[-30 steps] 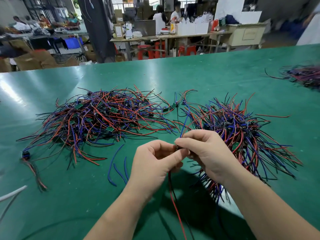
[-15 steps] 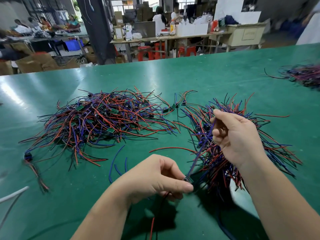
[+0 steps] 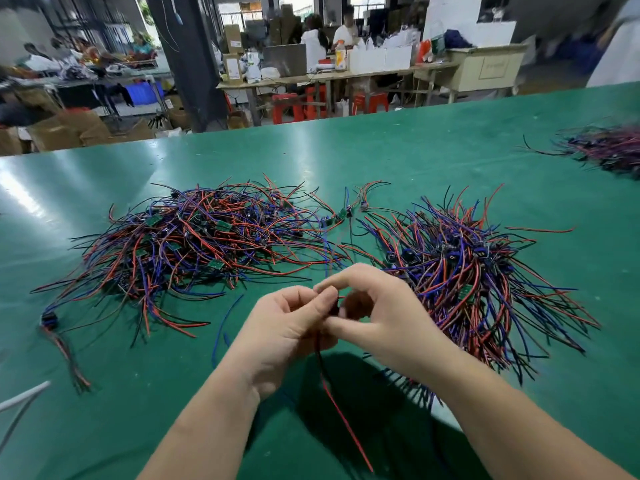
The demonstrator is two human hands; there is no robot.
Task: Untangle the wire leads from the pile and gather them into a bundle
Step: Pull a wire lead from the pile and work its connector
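From the head camera we see a green table [image 3: 415, 157] with both hands meeting above its near middle. The left hand [image 3: 287, 337] has its fingers curled and pinches a wire lead [image 3: 343, 414] between thumb and fingers. The right hand [image 3: 388, 317] is curled too, its forefinger arched over and its thumb pressed in at the same spot, so both grip the top of that one lead. Its red and dark strands hang down from the fingers toward us. We cannot make out the small dark part between the fingertips. The big tangled pile [image 3: 194, 244] of red, blue and black leads lies beyond the left hand, well apart from it. A second heap [image 3: 478, 271] spreads beside and partly behind the right hand. A loose blue wire [image 3: 225, 320] lies just left of the left hand, and another heap [image 3: 609, 150] sits at the far right edge.
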